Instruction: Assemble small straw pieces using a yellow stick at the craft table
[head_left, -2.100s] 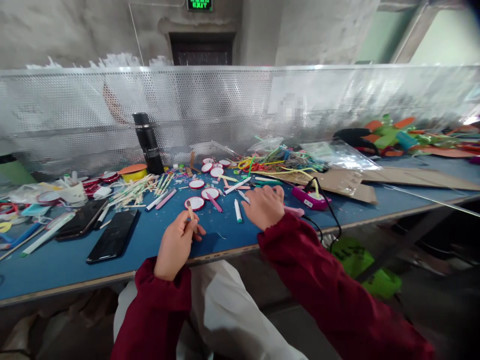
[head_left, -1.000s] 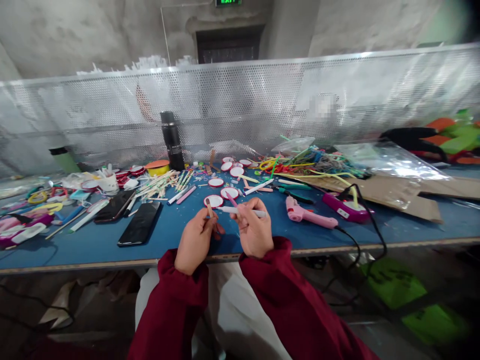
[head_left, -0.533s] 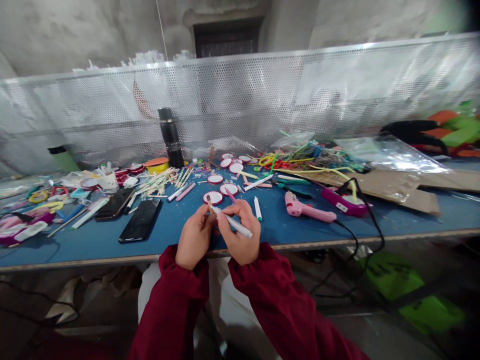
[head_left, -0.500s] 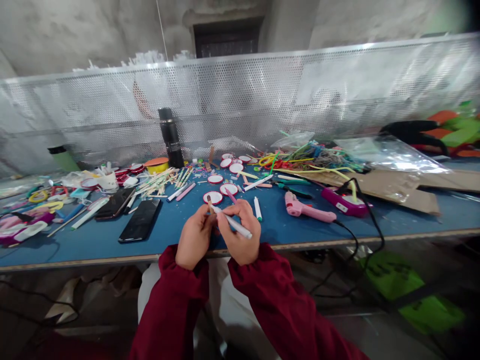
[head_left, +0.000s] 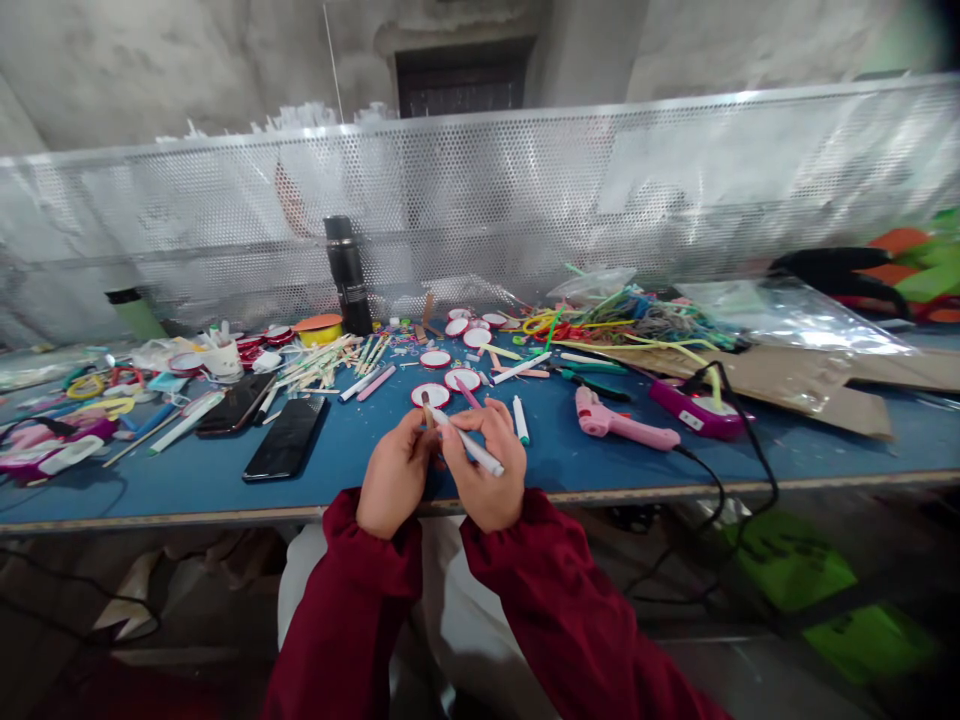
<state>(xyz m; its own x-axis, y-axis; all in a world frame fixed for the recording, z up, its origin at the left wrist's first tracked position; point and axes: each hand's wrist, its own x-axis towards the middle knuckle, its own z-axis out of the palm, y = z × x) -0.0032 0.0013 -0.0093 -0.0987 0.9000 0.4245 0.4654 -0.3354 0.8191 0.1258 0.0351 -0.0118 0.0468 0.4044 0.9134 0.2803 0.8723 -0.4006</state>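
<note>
A left hand [head_left: 392, 478] pinches a slim wooden stick [head_left: 427, 408] upright between thumb and fingers as the right hand [head_left: 487, 472], closed around a white marker [head_left: 478, 452], angles the pen toward it, in a view from a camera worn on the person's head. Marker tip and stick meet or nearly meet between the two hands, above the near edge of a blue table [head_left: 180, 492]; whether they touch cannot be told. Maroon sleeves [head_left: 352, 610] cover both forearms.

Just beyond the hands lie white discs [head_left: 430, 395] with red rims, and a marker with a green end [head_left: 520, 420] rests near the right hand. A pink glue gun [head_left: 626, 424] lies farther right, beside a purple device [head_left: 697, 410]. To the left, a black phone [head_left: 286, 440] lies flat near a scatter of thin sticks [head_left: 324, 360]. A black bottle [head_left: 348, 278] stands behind, before a perforated metal screen [head_left: 480, 210].
</note>
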